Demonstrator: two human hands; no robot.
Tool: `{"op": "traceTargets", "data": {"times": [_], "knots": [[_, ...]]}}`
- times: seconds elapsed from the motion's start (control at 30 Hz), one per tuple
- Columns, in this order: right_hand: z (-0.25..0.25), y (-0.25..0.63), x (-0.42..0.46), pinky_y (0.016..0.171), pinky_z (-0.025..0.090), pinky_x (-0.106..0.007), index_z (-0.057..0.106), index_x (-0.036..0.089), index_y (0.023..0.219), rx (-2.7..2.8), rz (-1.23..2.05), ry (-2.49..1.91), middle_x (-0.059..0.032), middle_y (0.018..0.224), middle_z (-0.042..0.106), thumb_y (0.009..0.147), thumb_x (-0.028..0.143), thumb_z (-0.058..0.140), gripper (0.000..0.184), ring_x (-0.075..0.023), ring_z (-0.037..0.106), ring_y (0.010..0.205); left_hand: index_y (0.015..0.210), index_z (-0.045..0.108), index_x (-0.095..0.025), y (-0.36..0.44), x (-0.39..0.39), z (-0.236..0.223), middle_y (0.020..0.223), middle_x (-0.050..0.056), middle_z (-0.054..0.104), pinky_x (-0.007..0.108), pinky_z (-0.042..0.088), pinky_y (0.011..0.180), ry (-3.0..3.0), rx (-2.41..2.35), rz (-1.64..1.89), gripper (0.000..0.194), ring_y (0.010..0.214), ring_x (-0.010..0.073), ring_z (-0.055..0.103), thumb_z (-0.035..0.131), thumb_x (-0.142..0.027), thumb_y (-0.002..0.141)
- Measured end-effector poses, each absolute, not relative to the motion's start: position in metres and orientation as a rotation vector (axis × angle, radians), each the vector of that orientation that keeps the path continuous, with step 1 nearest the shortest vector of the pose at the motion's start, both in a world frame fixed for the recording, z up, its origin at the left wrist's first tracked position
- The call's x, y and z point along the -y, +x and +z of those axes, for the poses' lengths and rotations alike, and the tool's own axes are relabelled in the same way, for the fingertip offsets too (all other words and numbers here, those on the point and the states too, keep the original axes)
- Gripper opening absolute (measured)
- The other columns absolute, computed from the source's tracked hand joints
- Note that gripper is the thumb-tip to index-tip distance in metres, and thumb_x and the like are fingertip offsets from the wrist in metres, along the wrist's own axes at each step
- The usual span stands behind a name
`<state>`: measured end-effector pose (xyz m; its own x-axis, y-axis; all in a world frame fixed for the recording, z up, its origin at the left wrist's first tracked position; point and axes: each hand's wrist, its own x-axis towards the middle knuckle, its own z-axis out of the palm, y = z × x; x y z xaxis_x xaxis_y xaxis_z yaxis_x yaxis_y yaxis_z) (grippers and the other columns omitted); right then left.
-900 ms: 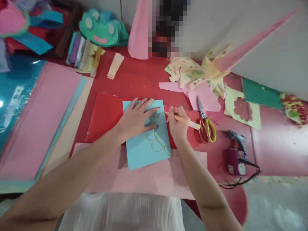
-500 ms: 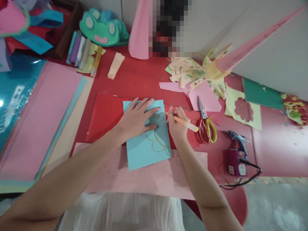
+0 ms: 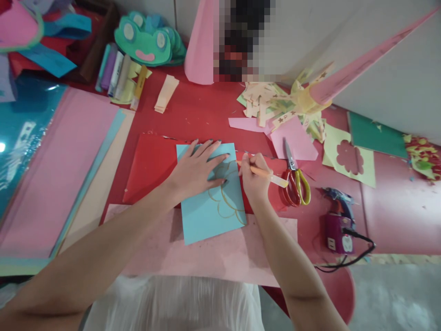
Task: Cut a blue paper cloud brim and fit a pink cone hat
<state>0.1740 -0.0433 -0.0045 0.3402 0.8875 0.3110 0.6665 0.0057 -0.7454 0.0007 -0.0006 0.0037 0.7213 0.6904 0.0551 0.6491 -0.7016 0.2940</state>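
Note:
A sheet of light blue paper (image 3: 203, 218) lies before me over a red sheet (image 3: 151, 168) and a pale pink sheet (image 3: 220, 259). Curved gold-brown lines, like scallops, run along its right side. My left hand (image 3: 196, 168) rests flat on the upper part of the blue paper with fingers spread, covering some of the drawing. At the paper's upper right edge, my right hand (image 3: 255, 177) grips an orange pen (image 3: 263, 173) with a clear and yellow end. The pen's tip meets the blue sheet near its right edge. Red-and-yellow-handled scissors (image 3: 294, 177) lie just right of that hand.
Paper strips (image 3: 258, 99) and pink scraps (image 3: 292, 138) lie behind the scissors. A glue gun (image 3: 341, 200) and a purple power box (image 3: 339, 234) with a black cable stand right. Stacked coloured sheets (image 3: 62, 174), markers (image 3: 115, 73) and green frog cutouts (image 3: 148, 43) occupy the left.
The rear end of the pen has tipped slightly to the right in my right hand. My left hand and the blue paper stay in place.

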Motion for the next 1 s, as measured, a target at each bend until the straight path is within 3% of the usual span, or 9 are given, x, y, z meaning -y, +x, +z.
{"op": "traceTargets", "data": {"times": [0.3,0.6,1.0], "knots": [[-0.0032,0.1734,0.0420,0.047,0.040,-0.022,0.031,0.023,0.060,1.355,0.452,-1.646,0.0082,0.043,0.044,0.087,0.031,0.052,0.034,-0.0090,0.048,0.040,0.136,0.047,-0.021,0.0005,0.0005,0.0022,0.151,0.013,0.032,0.052,0.017,0.114,2.648,-1.056,0.274,0.057,0.139,0.0309,0.030,0.054,-0.046,0.085],[-0.0038,0.1743,0.0419,0.044,0.038,-0.021,0.033,0.022,0.060,1.379,0.606,-1.587,0.0082,0.043,0.047,0.088,0.033,0.052,0.035,-0.0071,0.042,0.037,0.136,0.047,-0.022,0.0007,0.0008,0.0040,0.151,0.013,0.032,0.052,0.017,0.114,2.644,-1.055,0.258,0.056,0.138,0.0313,0.031,0.055,-0.044,0.085],[-0.0033,0.1738,0.0417,0.048,0.042,-0.023,0.032,0.023,0.061,1.352,0.561,-1.633,0.0088,0.043,0.045,0.088,0.035,0.050,0.035,-0.0080,0.045,0.039,0.136,0.046,-0.023,-0.0001,0.0007,0.0031,0.151,0.012,0.032,0.052,0.017,0.114,2.630,-1.054,0.276,0.056,0.139,0.0306,0.030,0.053,-0.046,0.086]]}}
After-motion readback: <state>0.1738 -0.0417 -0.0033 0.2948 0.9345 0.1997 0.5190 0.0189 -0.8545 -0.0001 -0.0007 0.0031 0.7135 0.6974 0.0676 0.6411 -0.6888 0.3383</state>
